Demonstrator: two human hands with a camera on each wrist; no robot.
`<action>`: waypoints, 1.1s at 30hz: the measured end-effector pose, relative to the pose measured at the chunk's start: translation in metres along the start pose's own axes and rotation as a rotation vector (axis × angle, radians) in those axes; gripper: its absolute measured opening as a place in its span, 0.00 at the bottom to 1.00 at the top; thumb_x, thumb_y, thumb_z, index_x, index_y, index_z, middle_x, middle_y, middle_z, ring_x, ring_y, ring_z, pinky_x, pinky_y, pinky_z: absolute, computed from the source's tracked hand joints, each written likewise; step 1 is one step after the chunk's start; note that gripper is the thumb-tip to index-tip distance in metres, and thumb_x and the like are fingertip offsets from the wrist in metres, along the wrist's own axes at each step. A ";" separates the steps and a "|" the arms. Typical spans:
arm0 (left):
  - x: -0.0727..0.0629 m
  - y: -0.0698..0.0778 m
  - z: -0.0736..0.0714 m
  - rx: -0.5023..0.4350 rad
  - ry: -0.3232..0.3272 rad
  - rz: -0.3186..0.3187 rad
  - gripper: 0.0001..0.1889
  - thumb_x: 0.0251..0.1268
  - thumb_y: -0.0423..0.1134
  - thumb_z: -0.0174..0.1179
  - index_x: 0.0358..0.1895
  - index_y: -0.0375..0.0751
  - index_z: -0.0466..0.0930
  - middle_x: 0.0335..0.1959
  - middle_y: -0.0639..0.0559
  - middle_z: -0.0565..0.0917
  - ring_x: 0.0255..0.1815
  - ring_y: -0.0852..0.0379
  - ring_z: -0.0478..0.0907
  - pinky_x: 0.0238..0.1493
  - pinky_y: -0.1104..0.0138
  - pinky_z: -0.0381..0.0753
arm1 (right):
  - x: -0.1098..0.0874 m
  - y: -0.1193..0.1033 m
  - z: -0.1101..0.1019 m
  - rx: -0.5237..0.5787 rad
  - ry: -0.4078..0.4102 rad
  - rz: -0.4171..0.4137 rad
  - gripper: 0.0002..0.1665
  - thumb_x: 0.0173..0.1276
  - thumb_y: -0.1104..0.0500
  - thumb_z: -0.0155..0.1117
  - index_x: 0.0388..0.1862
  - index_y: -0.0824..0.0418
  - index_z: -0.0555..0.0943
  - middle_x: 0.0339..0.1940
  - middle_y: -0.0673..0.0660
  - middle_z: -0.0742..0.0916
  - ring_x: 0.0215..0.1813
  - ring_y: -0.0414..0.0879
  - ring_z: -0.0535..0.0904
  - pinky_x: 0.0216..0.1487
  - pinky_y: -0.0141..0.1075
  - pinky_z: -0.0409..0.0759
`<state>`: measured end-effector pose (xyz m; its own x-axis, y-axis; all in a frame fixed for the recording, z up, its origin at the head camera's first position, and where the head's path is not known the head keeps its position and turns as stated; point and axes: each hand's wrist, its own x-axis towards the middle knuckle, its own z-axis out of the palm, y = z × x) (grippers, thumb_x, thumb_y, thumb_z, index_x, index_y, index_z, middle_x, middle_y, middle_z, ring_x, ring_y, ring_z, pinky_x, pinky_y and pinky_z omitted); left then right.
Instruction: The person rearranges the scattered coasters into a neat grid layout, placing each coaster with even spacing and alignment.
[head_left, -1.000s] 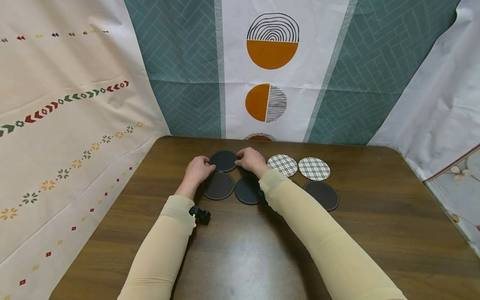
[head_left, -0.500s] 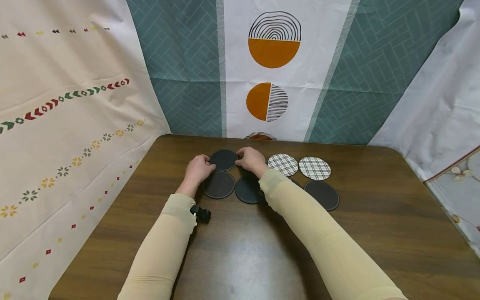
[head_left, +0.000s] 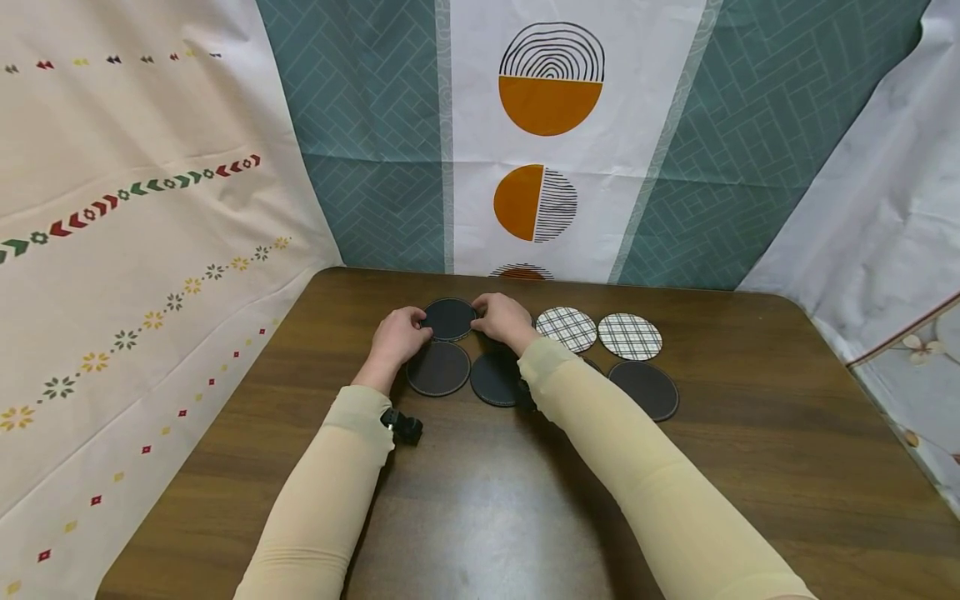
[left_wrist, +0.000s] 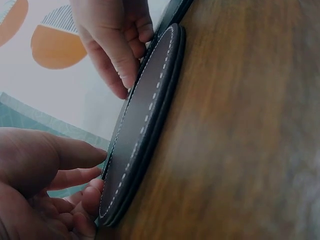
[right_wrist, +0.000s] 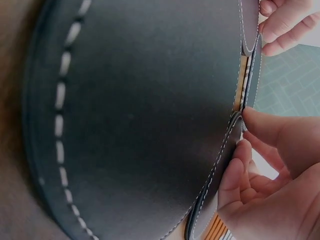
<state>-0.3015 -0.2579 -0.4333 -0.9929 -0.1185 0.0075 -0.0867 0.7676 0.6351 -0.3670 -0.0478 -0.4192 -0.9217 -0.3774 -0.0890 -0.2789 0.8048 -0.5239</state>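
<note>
In the head view, a round black coaster [head_left: 450, 319] with a stitched rim lies at the back of the table between both hands. My left hand [head_left: 400, 337] holds its left edge with thumb and curled fingers. At its right edge, my right hand [head_left: 504, 319] has thumb and fingertips gripping the rim. Directly in front lies a dark brown coaster [head_left: 438, 369], whose edge looks layered in the left wrist view. A second black coaster [head_left: 492, 379] sits to its right and fills much of the right wrist view. Another dark coaster [right_wrist: 216, 175] is mostly hidden beneath my right hand.
Two white plaid coasters [head_left: 630, 337] lie in the back row, right of my right hand. A brown coaster [head_left: 643, 391] is in front of them, and one more is mostly covered by the right sleeve [head_left: 637, 458]. A patterned curtain [head_left: 360, 167] hangs behind the wooden table [head_left: 750, 375].
</note>
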 end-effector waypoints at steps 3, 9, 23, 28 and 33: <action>0.001 0.001 0.000 -0.001 0.001 0.002 0.21 0.80 0.37 0.65 0.70 0.31 0.83 0.55 0.36 0.86 0.56 0.38 0.81 0.62 0.46 0.78 | 0.002 0.000 0.000 -0.018 -0.007 0.002 0.28 0.83 0.53 0.70 0.78 0.54 0.81 0.71 0.57 0.86 0.69 0.56 0.82 0.66 0.52 0.81; 0.003 -0.001 0.004 0.018 -0.003 0.013 0.21 0.81 0.37 0.64 0.70 0.31 0.82 0.54 0.36 0.86 0.55 0.38 0.81 0.61 0.46 0.79 | -0.002 -0.001 -0.001 -0.063 -0.032 -0.021 0.28 0.85 0.53 0.67 0.79 0.55 0.80 0.73 0.58 0.85 0.71 0.55 0.82 0.67 0.52 0.81; 0.008 -0.003 -0.001 0.114 -0.056 0.052 0.25 0.84 0.43 0.59 0.74 0.32 0.78 0.72 0.30 0.79 0.77 0.32 0.70 0.74 0.42 0.73 | -0.005 0.001 -0.008 -0.014 -0.042 -0.077 0.28 0.86 0.53 0.64 0.79 0.60 0.78 0.71 0.61 0.86 0.69 0.56 0.83 0.71 0.51 0.79; 0.001 0.005 -0.005 0.139 -0.061 0.049 0.28 0.86 0.45 0.58 0.78 0.33 0.74 0.74 0.29 0.75 0.76 0.33 0.71 0.74 0.41 0.73 | -0.012 0.006 -0.010 -0.039 -0.012 -0.123 0.28 0.87 0.51 0.63 0.79 0.60 0.78 0.63 0.60 0.88 0.61 0.54 0.85 0.65 0.49 0.82; -0.007 0.014 -0.009 0.197 -0.066 0.061 0.28 0.86 0.48 0.57 0.79 0.36 0.74 0.74 0.27 0.72 0.71 0.32 0.76 0.70 0.40 0.77 | -0.028 0.014 -0.016 -0.097 0.025 -0.180 0.28 0.87 0.51 0.65 0.79 0.61 0.79 0.57 0.60 0.88 0.53 0.53 0.84 0.57 0.48 0.83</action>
<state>-0.2953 -0.2520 -0.4177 -0.9994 -0.0316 -0.0129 -0.0340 0.8813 0.4713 -0.3489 -0.0185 -0.4101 -0.8605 -0.5090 0.0205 -0.4636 0.7658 -0.4457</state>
